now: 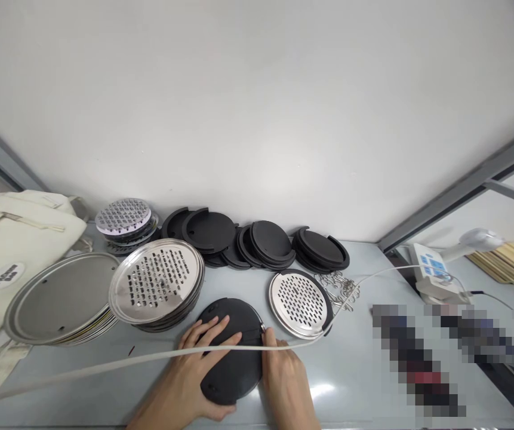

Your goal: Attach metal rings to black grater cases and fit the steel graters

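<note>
A black round plastic holder lies on the grey table in front of me. My left hand grips its left side, with fingers spread over the top and the thumb at the near rim. My right hand is closed at the right rim, thumb and fingertips pressed together there. A small glint of metal shows by those fingertips, too little to name. Just right of the holder rests a round metal grater plate with a black rim piece. Several small metal hooks lie in a loose pile behind it.
Stacks of metal grater discs, grey round trays and black holders line the back. A white bag stands left. A white cable crosses before my hands. A white device and cardboard sit right.
</note>
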Demonstrator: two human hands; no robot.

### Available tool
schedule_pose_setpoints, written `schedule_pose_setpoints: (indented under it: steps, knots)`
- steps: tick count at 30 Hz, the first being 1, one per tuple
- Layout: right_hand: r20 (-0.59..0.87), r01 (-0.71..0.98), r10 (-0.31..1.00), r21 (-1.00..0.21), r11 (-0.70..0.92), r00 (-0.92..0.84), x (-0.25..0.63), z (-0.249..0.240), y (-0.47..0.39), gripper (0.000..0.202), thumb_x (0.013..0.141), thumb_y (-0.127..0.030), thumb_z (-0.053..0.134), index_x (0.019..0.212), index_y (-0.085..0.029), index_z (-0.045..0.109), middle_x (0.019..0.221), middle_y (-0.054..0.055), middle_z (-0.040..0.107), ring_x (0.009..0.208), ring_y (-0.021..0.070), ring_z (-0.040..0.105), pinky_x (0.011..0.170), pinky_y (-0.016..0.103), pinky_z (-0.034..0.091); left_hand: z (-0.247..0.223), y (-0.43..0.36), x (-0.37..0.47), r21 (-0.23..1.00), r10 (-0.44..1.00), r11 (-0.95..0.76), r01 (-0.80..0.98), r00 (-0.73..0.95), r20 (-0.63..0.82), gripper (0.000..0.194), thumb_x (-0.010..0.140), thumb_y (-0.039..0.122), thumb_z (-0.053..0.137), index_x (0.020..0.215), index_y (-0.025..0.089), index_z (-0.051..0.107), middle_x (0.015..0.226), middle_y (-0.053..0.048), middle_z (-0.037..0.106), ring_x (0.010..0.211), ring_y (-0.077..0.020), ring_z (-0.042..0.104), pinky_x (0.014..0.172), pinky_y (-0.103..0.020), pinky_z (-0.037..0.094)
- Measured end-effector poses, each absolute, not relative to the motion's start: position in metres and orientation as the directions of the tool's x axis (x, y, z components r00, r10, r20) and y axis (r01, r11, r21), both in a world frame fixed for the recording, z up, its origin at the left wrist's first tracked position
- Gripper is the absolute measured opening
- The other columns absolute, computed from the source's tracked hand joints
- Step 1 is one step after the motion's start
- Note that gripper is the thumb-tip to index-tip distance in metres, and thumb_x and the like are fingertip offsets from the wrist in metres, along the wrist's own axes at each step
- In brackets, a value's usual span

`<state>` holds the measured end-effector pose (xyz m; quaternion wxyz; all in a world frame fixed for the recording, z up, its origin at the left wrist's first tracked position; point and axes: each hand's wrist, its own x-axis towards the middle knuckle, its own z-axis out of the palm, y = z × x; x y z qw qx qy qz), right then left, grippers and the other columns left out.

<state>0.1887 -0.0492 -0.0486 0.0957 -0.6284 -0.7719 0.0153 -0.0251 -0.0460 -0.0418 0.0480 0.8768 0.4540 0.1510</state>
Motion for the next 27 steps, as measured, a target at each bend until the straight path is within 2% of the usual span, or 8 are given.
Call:
schedule_pose_setpoints:
  steps: [4,8,12,16,19,21,24,27]
  knots:
    - [0.155,0.93,0.94,-0.162,0.329,-0.306,0.187,-0.052,-0.061,0.037,0.08,-0.001,0.044,0.114,-0.012,0.052,0.07,0.005,0.067,0.059,0.0185,0.065,0.051,0.025,0.041,-0.047,-0.042,-0.023,0.205,0.838,-0.53,0.822,0.473,0.272,0.096,0.057,0.045,0.076,0.143,0.034,0.036,0.152,-0.001,0.029,0.127,-0.0349,0.039,0.105,-0.049,0.031]
    - [0.158,0.891,0.921,-0.237,0.387,-0.357,0.19,-0.04,-0.063,0.03,0.085,-0.006,0.041,0.112,-0.014,0.053,0.066,0.002,0.066,0.055,0.0181,0.065,0.049,0.025,0.039,-0.048,-0.039,-0.024,0.21,0.834,-0.533,0.819,0.469,0.289,0.091,0.06,0.044,0.074,0.143,0.033,0.037,0.151,-0.002,0.032,0.128,-0.0352,0.039,0.104,-0.048,0.032]
    - [0.179,0.904,0.945,-0.29,0.315,-0.272,0.198,-0.022,-0.048,0.024,0.095,-0.015,0.032,0.1,-0.017,0.055,0.059,0.001,0.064,0.049,0.0183,0.063,0.045,0.026,0.034,-0.042,-0.04,-0.025,0.212,0.838,-0.534,0.819,0.48,0.259,0.092,0.063,0.043,0.074,0.144,0.033,0.034,0.152,-0.002,0.03,0.129,-0.0345,0.037,0.105,-0.049,0.031]
    - [0.291,0.902,0.939,-0.328,0.28,-0.186,0.196,-0.015,-0.029,0.033,0.1,-0.025,0.025,0.088,-0.017,0.055,0.057,0.003,0.061,0.045,0.0169,0.059,0.043,0.025,0.029,-0.038,-0.042,-0.026,0.204,0.833,-0.546,0.812,0.503,0.23,0.091,0.065,0.042,0.074,0.146,0.032,0.031,0.152,-0.001,0.03,0.129,-0.0342,0.037,0.106,-0.049,0.031]
    - [0.333,0.914,0.927,-0.297,0.278,-0.173,0.186,-0.02,-0.018,0.035,0.099,-0.022,0.025,0.081,-0.017,0.054,0.053,0.002,0.057,0.045,0.0155,0.055,0.044,0.024,0.028,-0.038,-0.041,-0.026,0.202,0.834,-0.545,0.814,0.502,0.229,0.092,0.065,0.04,0.074,0.146,0.032,0.031,0.152,-0.002,0.03,0.13,-0.0347,0.036,0.105,-0.049,0.033]
    - [0.362,0.931,0.916,-0.243,0.273,-0.174,0.18,-0.027,-0.014,0.034,0.098,-0.014,0.025,0.082,-0.016,0.055,0.049,0.001,0.055,0.042,0.0144,0.053,0.044,0.024,0.026,-0.039,-0.041,-0.026,0.208,0.832,-0.547,0.811,0.5,0.239,0.091,0.065,0.039,0.075,0.145,0.032,0.032,0.151,-0.003,0.031,0.129,-0.0344,0.038,0.105,-0.049,0.033]
    - [0.353,0.957,0.92,-0.163,0.239,-0.169,0.177,-0.033,-0.011,0.027,0.096,-0.01,0.031,0.089,-0.014,0.057,0.049,0.001,0.055,0.042,0.0134,0.053,0.045,0.024,0.023,-0.04,-0.041,-0.026,0.215,0.826,-0.555,0.804,0.5,0.262,0.091,0.064,0.041,0.075,0.145,0.032,0.033,0.15,-0.003,0.033,0.127,-0.0341,0.04,0.105,-0.049,0.033]
    - [0.301,0.966,0.938,-0.134,0.219,-0.171,0.177,-0.033,-0.011,0.019,0.094,-0.01,0.038,0.09,-0.015,0.056,0.05,0.0,0.054,0.044,0.013,0.055,0.045,0.024,0.022,-0.041,-0.041,-0.026,0.211,0.828,-0.553,0.806,0.501,0.253,0.092,0.064,0.043,0.076,0.145,0.033,0.033,0.151,-0.002,0.032,0.127,-0.034,0.04,0.105,-0.049,0.033]
